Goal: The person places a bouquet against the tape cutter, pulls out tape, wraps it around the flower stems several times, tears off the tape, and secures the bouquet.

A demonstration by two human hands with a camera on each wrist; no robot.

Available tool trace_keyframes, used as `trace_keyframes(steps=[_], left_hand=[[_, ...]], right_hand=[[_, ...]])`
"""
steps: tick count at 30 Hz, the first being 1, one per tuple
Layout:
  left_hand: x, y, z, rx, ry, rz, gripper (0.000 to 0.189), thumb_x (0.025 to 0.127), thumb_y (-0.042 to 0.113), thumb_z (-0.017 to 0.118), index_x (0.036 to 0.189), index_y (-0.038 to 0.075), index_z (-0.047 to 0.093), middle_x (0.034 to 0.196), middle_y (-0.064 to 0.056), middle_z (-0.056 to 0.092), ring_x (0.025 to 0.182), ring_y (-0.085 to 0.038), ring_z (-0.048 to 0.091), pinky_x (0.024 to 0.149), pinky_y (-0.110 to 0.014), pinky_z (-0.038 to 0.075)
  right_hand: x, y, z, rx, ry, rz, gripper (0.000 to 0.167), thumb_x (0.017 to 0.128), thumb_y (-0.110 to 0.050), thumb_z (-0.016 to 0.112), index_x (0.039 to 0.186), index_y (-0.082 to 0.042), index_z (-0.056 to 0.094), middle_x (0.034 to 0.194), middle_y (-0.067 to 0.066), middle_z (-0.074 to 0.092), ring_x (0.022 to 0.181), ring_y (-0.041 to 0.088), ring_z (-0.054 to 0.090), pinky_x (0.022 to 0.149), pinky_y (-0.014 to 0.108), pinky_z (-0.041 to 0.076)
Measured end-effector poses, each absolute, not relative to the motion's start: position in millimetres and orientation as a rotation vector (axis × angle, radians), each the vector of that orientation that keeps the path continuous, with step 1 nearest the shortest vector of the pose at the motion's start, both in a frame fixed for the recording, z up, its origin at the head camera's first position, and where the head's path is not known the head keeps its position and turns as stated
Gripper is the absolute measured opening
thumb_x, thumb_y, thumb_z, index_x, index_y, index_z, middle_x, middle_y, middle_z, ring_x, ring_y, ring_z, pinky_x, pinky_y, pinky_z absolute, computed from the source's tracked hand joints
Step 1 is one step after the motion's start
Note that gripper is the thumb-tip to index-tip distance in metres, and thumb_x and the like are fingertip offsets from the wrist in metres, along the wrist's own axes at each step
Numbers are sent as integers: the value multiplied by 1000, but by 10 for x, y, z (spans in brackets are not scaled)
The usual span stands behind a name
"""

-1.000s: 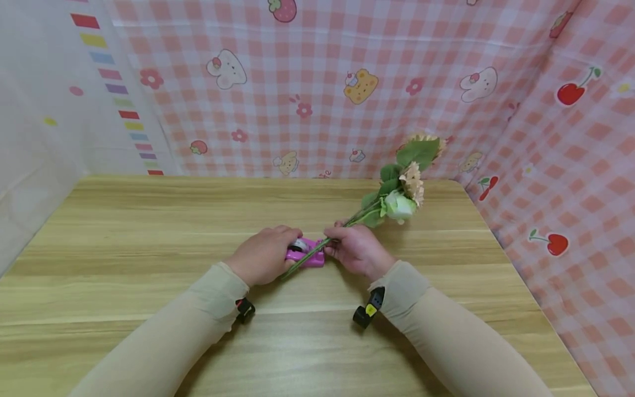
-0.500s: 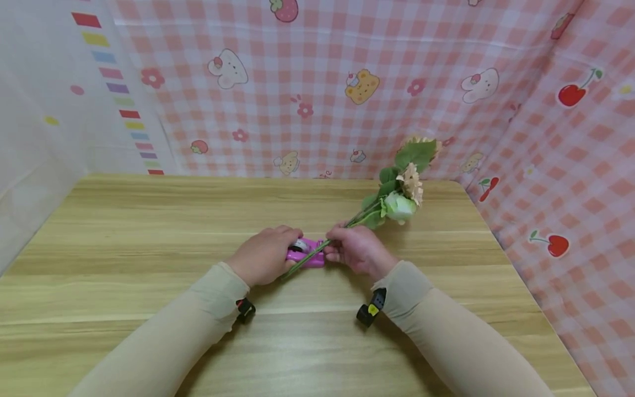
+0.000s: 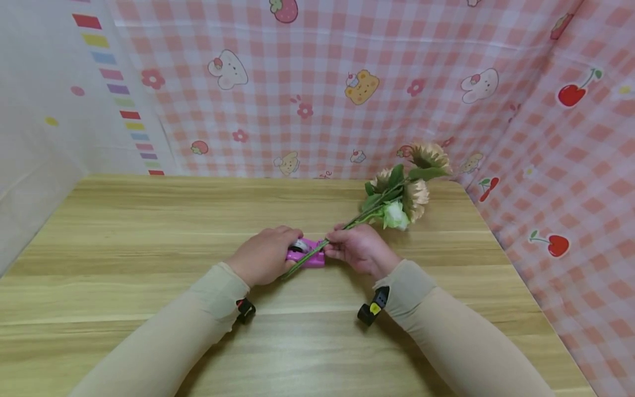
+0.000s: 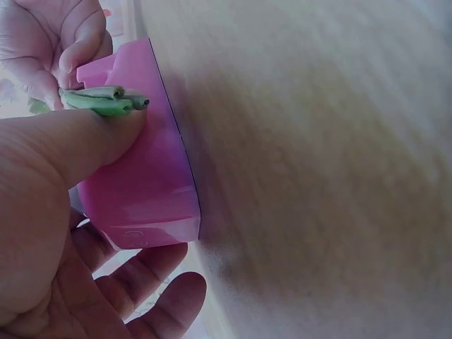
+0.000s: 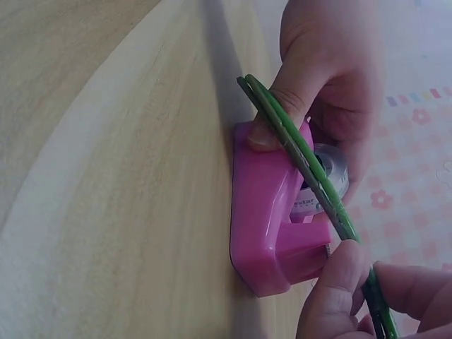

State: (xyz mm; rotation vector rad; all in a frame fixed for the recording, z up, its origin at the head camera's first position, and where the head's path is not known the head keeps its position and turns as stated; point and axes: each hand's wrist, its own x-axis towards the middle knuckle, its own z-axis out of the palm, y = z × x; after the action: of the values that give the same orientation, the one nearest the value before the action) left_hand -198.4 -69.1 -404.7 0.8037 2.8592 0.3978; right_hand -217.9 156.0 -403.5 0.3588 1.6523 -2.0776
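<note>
Your left hand (image 3: 263, 255) grips the pink tape dispenser (image 3: 313, 261) near the middle of the head view, thumb along its near side and fingers around its end. Your right hand (image 3: 364, 252), just right of centre, pinches a bundle of green stems (image 5: 318, 182) between thumb and fingers. Your two hands are apart, with part of the dispenser showing between them.

The dispenser sits on the wood-grain table (image 3: 173, 231), a roll of clear tape (image 5: 330, 173) set in it. The stems slant across the front of the dispenser, their cut ends pointing to the lower left in the head view. In the left wrist view those ends show beside your left thumb; you cannot tell from here whether they touch it.

From your right hand the bundle runs to the upper right, where it spreads into a white-green flower (image 3: 395, 215), peach flowers (image 3: 415, 199) and green leaves (image 3: 428, 173).

You wear beige sleeves, with a small black device at your left wrist (image 3: 245, 310) and another at your right, lower centre of the frame. Behind the table hangs a pink checked cloth (image 3: 278, 55) printed with cartoon animals; a cherry-printed cloth (image 3: 600, 182) fills the right side, and a white cloth (image 3: 39, 82) the upper left.
</note>
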Motion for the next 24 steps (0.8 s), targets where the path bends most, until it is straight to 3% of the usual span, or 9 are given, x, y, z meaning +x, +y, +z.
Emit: trace_keyframes(steps=[24], left_hand=[[-2004,-701,-4062,812,2859,381,62,100,32,73,153,9,52,155,-11,56,140,-36,57,120,-51,46]], right_hand=[[-2143,1613,-4115,294,1659,-2159,26,102,9,56,125,2,46,81,3,70,70,12,69,72,22,64]])
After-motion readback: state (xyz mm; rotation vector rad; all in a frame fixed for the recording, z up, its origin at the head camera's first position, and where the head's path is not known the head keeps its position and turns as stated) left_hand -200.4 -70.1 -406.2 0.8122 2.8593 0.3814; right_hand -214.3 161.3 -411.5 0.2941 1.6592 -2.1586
